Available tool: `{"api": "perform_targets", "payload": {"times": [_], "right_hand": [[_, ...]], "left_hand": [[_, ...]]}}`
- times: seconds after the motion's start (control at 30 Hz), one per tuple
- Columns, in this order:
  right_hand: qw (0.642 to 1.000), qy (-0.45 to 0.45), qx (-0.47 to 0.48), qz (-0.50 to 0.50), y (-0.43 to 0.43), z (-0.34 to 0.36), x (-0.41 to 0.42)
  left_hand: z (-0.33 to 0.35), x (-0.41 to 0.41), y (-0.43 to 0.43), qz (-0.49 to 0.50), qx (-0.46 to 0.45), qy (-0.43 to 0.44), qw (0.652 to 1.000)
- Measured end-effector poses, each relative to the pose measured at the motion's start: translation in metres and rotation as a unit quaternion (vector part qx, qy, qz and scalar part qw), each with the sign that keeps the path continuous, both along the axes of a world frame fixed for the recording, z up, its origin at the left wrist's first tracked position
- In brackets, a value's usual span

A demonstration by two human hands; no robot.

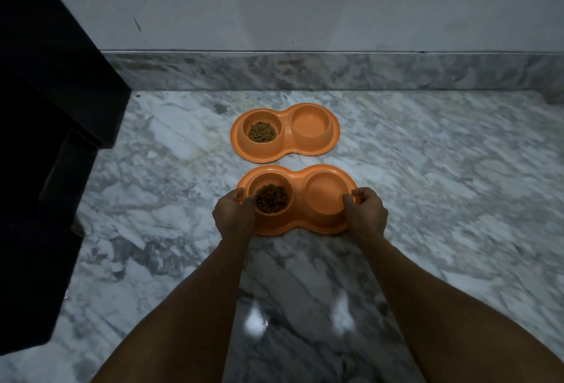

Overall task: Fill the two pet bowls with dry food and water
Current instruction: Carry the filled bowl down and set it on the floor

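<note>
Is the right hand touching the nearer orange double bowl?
Touching. The head view shows the right hand with fingers curled over the right end of the nearer orange double bowl.

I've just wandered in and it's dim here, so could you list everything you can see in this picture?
far bowl set: one, orange, on the floor nearer the wall
near bowl set: one, orange, on the floor in front of it
far food heap: one, brown, far set's left cup
near food heap: one, brown, near set's left cup
floor: one, grey-white marble, under everything
skirting: one, grey marble, below the wall
wall: one, white, behind
cabinet: one, black, left side
left hand: one, gripping near set's left end
right hand: one, gripping its right end
</note>
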State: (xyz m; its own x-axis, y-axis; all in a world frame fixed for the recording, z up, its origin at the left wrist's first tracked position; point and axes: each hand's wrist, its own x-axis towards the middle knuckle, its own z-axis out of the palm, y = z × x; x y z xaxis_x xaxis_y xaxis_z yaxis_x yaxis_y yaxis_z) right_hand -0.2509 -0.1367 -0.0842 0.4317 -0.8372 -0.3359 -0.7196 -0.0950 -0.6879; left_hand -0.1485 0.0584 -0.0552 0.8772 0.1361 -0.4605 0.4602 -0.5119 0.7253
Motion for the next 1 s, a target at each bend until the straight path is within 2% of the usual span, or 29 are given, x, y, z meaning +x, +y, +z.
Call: {"api": "perform_targets", "payload": {"times": [0.37,0.6,1.0], "right_hand": [[0.998,0.052,0.015,0.045,-0.003,0.003,0.0],[0.993,0.088,0.015,0.079,0.006,0.013,-0.021],[0.994,0.068,0.001,0.08,0.037,0.061,-0.041]], "left_hand": [[0.004,-0.005,0.002,-0.02,0.006,0.0,1.0],[0.015,-0.024,0.014,-0.017,0.014,-0.03,0.999],[0.058,-0.035,0.032,-0.004,0.005,-0.069,0.998]]}}
